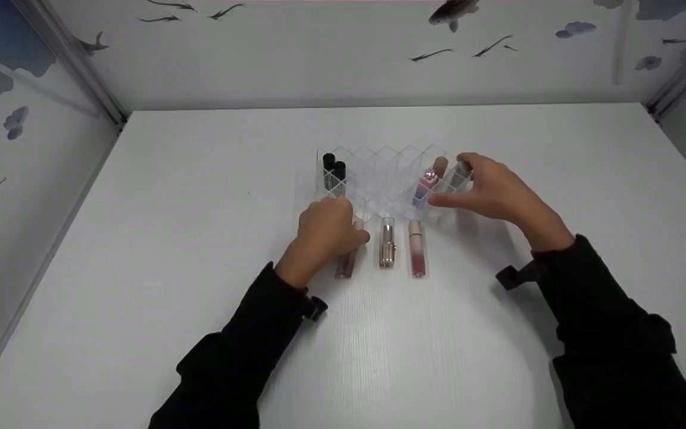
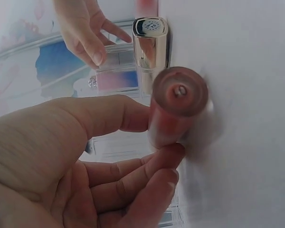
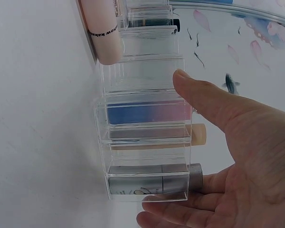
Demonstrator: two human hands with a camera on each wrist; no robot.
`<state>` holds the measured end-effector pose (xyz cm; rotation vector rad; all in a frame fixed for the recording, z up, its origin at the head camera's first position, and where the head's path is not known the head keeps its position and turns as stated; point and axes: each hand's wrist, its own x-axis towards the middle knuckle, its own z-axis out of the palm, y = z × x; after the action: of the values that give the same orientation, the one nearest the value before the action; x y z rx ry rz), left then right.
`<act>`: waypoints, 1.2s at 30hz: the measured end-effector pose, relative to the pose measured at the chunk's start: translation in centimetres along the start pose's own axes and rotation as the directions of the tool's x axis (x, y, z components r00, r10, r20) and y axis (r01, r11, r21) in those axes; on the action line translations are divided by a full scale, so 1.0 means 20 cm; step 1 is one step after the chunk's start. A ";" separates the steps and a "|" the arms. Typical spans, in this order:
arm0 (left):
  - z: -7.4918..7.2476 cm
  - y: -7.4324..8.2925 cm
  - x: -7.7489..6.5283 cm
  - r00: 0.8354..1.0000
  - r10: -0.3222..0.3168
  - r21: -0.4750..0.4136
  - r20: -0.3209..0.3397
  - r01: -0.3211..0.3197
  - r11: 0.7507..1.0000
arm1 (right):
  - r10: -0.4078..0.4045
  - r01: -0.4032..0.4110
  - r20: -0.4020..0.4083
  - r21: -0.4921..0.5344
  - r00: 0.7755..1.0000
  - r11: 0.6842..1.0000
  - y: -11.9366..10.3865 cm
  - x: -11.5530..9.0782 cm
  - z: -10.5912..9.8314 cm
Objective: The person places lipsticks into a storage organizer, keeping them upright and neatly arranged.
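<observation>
My left hand (image 1: 326,225) pinches a reddish lip gloss tube (image 2: 173,124) between thumb and fingers, its round end facing the left wrist camera. That tube is at the front of a clear lipstick organizer (image 1: 379,170) with diamond-shaped slots. Around the organizer's right end, my right hand (image 1: 492,187) holds on with thumb and fingers spread across it. Close under that hand, in the slots, are a silver tube (image 3: 180,179), a tan-capped tube (image 3: 198,134) and a pink-and-blue lipstick (image 3: 152,113).
Two black-capped tubes (image 1: 339,171) stand in the organizer's left slots. In front of it on the white table (image 1: 200,238) lie a gold lipstick (image 1: 387,245) and a pink-to-red lip gloss (image 1: 417,250). A patterned panel (image 1: 331,53) borders the table's back edge.
</observation>
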<state>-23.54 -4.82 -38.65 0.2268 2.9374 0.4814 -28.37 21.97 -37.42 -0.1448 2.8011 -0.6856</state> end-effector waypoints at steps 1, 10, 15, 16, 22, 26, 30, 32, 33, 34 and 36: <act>0.00 0.00 0.00 1.000 0.001 -0.005 0.003 -0.001 1.000 | 0.002 -0.002 0.001 0.001 1.000 1.000 0.00 0.00 0.00; -0.03 0.00 -0.01 0.999 0.007 -0.085 0.050 -0.003 0.996 | -0.016 0.016 0.000 0.008 1.000 1.000 -0.01 -0.01 0.00; -0.07 0.00 -0.02 0.999 0.030 -0.169 0.043 -0.022 0.985 | -0.014 0.014 0.001 0.019 1.000 1.000 -0.01 -0.01 0.00; -0.07 -0.01 -0.02 0.998 0.045 -0.188 0.043 -0.036 0.982 | -0.010 0.010 0.001 0.019 1.000 1.000 -0.01 -0.01 0.00; -0.11 -0.02 -0.01 0.990 0.143 -0.313 0.016 -0.131 0.940 | -0.003 0.003 0.001 0.015 1.000 1.000 0.00 -0.01 0.00; -0.13 -0.02 -0.01 0.985 0.169 -0.369 -0.016 -0.163 0.915 | -0.005 0.005 0.000 0.015 1.000 1.000 0.00 -0.01 0.00; -0.14 -0.03 0.00 0.977 0.205 -0.409 -0.055 -0.209 0.888 | -0.009 0.009 0.002 0.022 1.000 1.000 0.00 -0.01 0.00; -0.14 -0.03 0.00 0.973 0.218 -0.435 -0.079 -0.231 0.870 | -0.012 0.012 0.002 0.022 1.000 1.000 0.00 -0.01 0.00; -0.14 -0.03 0.00 0.971 0.221 -0.452 -0.090 -0.238 0.860 | -0.013 0.013 0.002 0.022 1.000 1.000 0.00 -0.01 0.00; -0.14 -0.03 0.01 0.969 0.224 -0.470 -0.101 -0.245 0.848 | -0.013 0.013 0.002 0.022 1.000 1.000 0.00 -0.01 0.00; -0.15 -0.03 0.01 0.966 0.228 -0.514 -0.123 -0.259 0.818 | -0.010 0.010 0.004 0.021 1.000 1.000 0.00 -0.01 0.00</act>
<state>-24.33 -6.27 -36.17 0.5235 2.6951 1.3217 -28.26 22.00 -37.43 -0.1567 2.7903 -0.7155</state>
